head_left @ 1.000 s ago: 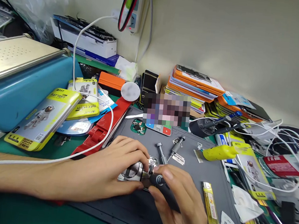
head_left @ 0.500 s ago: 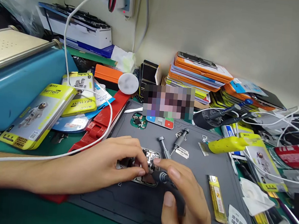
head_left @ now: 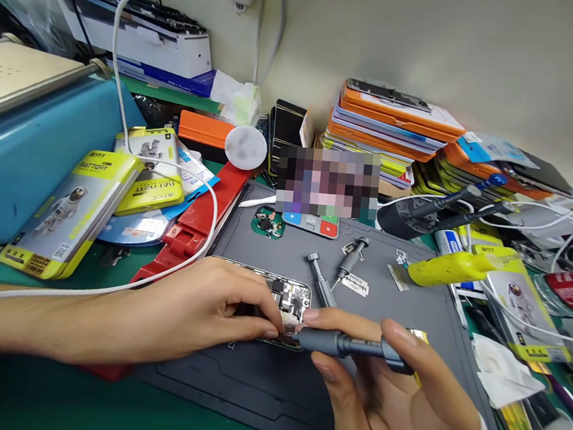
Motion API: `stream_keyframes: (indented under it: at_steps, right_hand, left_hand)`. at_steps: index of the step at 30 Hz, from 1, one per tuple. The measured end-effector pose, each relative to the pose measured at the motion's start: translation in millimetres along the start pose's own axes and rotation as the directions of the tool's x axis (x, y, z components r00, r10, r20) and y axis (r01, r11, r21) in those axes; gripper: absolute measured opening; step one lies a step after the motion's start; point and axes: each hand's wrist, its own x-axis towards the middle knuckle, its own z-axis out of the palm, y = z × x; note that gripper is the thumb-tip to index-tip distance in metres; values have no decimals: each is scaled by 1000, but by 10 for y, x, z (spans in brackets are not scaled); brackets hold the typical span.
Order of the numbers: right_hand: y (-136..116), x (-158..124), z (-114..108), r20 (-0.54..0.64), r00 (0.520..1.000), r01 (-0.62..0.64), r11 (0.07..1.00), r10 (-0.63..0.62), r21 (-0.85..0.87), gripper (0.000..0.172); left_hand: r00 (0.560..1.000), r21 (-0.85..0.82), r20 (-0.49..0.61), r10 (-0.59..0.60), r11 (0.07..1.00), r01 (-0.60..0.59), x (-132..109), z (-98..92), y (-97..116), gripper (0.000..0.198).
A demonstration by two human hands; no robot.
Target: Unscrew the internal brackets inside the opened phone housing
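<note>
An opened phone [head_left: 289, 294] lies on the dark grey work mat [head_left: 251, 386], its inner parts bare. My left hand [head_left: 192, 310] rests over the phone's left part, thumb and index finger pinched together at its lower edge. What they pinch, if anything, is too small to make out. A grey screwdriver [head_left: 318, 341] is in my right hand [head_left: 401, 392], lying almost level between thumb and fingers. Its tip end points left into the phone, close to my left fingertips, and the very tip is hidden.
Two more screwdrivers [head_left: 319, 276] and a razor blade [head_left: 355, 283] lie behind the phone. A yellow bottle [head_left: 442, 269] lies to the right, near a tool holder [head_left: 396, 219]. Yellow battery boxes [head_left: 73, 213] and a white cable [head_left: 160, 277] are at left. Orange boxes [head_left: 390, 120] stand stacked behind.
My right hand has shifted right and turned, so more of the screwdriver shows, now held more level. The left hand keeps its pinch at the phone. The whole view has shifted slightly.
</note>
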Motion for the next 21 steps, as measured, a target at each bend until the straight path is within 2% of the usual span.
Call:
stream_keyframes:
  at_steps: [2,5,8,10,13,21]
  right_hand:
    - [-15,20,-3,0,1000,-21,1000,21,23,88]
    - [-22,57,-7,-64,996,-61,998,62,14,85]
    - [7,66,1,-119,991,-76,993,66,-85,85]
    - [36,46,16,-80,996,-53,988,42,-147,86]
    - [64,7,45,-11,999,-52,990,51,-134,85]
    - [128,-10,88,46,999,-1,998,3,-57,88]
  left_hand:
    - [1000,11,6,-20,1000,20,9,-3,2,11]
    - [994,12,24,-106,994,106,13,-4,15,11]
    - [980,-87,27,-198,976,200,6,-11,38,24]
    - [981,-191,0,-195,963,192,-2,-22,56,34]
    - [979,-285,-27,-203,940,187,-18,-38,68,40]
    - [971,-336,-7,-239,915,223,-40,-17,-3,53]
